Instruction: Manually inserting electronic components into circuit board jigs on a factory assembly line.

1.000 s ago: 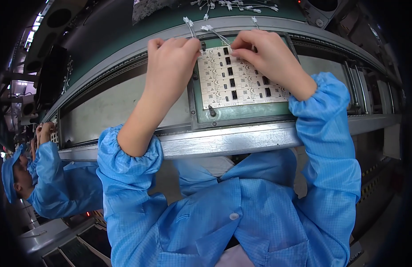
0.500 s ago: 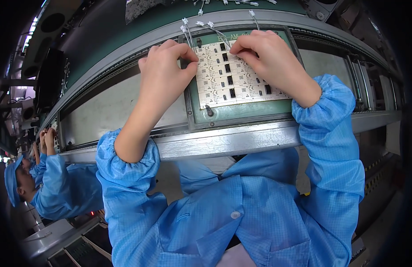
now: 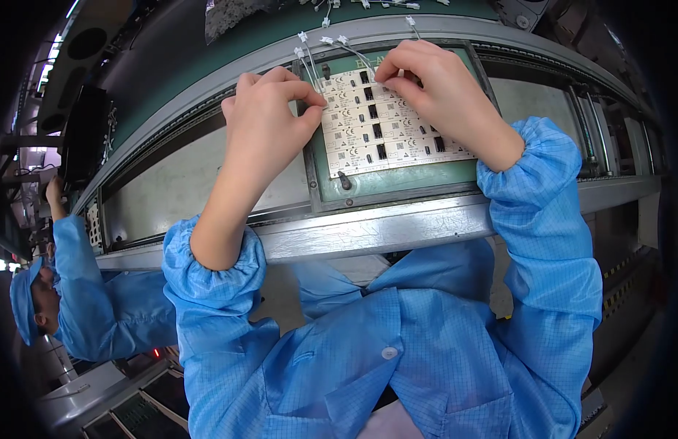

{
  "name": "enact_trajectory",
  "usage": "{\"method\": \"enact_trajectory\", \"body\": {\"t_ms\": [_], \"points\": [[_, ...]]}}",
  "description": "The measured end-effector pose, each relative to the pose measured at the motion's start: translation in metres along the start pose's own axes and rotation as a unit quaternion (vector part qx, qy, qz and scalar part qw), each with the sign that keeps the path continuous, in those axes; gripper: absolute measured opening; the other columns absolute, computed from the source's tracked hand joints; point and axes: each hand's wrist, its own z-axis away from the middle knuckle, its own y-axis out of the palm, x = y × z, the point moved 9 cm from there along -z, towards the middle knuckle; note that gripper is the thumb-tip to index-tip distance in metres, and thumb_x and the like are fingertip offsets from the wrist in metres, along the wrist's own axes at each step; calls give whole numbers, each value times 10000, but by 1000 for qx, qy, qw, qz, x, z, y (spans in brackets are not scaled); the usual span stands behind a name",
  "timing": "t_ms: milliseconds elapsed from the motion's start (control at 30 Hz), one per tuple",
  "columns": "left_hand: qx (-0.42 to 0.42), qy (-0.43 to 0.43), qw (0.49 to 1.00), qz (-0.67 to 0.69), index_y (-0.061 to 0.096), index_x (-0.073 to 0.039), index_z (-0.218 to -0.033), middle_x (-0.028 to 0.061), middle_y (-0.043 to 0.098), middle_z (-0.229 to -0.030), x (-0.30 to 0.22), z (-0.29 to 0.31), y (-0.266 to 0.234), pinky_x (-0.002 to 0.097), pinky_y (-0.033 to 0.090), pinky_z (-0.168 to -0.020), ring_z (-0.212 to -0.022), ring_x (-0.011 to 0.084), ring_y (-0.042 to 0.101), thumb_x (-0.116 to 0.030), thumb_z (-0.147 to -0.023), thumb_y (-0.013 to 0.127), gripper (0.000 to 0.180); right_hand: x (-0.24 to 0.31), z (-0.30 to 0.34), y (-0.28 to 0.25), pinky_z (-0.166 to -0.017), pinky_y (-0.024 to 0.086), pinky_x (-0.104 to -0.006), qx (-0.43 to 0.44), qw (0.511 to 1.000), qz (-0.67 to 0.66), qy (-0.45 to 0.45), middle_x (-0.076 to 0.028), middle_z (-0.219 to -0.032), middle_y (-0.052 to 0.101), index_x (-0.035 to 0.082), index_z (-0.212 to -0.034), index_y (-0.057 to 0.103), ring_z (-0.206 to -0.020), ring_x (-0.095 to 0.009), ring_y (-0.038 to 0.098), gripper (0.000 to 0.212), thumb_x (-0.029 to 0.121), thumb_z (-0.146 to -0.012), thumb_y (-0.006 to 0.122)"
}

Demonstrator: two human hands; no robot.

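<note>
A white circuit board panel [image 3: 350,157] with rows of black components lies in a green-based frame fixture [image 3: 397,192]. At the panel's upper left edge, my left hand [image 3: 269,110] is closed in a pinch, thumb and forefinger together. Thin wire leads [image 3: 310,64] with white plugs run down to those fingertips. My right hand [image 3: 445,91] pinches over the panel's upper middle. Another pair of wire leads [image 3: 357,53] with white plugs reaches its fingertips. The wire ends inside both pinches are hidden. One more lead [image 3: 414,28] sticks up behind my right hand.
Metal rails [image 3: 383,234] run along the near and far sides of the fixture. More plugged leads [image 3: 375,4] lie on the green surface beyond, near a clear bag [image 3: 233,18]. At left, a co-worker in a blue cap [image 3: 24,300] reaches over the same line.
Both my hands keep their pinches, with only slight shifts; my right hand has moved a little left. At far left, the co-worker's arm has lifted and reached farther away.
</note>
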Motion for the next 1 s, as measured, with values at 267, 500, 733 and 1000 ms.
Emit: {"method": "enact_trajectory", "body": {"t_ms": [267, 500, 733, 1000], "points": [[-79, 167, 974, -130, 789, -145, -819, -29, 670, -947, -41, 20, -18, 464, 378, -870, -1017, 253, 547, -151, -771, 721, 84, -7, 0, 11, -730, 526, -344, 34, 999, 1, 40, -110, -887, 644, -7, -939, 671, -822, -253, 644, 89, 41, -868, 648], [-62, 73, 992, -76, 780, -153, -811, -27, 678, -882, -19, 10, -8, 464, 376, -861, -973, 253, 563, -166, -771, 707, 84, -1, 9, 13, -746, 542, -326, 49, 998, 11, 47, -115, -907, 624, -17, -959, 651, -826, -232, 660, 114, 51, -869, 666], [-16, 37, 997, -59, 787, -170, -840, -21, 725, -857, -14, 4, 4, 476, 400, -847, -969, 278, 596, -172, -784, 686, 116, -11, 12, 14, -711, 542, -321, 52, 997, -8, 49, -123, -890, 654, -26, -984, 644, -768, -220, 667, 147, 61, -870, 674], [-22, 56, 988, -139, 799, -173, -881, 53, 733, -843, -24, 9, 16, 515, 435, -856, -1031, 298, 605, -135, -789, 671, 162, -14, 18, 19, -710, 538, -406, 69, 996, 0, 60, -213, -832, 694, -32, -917, 661, -781, -349, 693, 153, 109, -858, 652]]}}
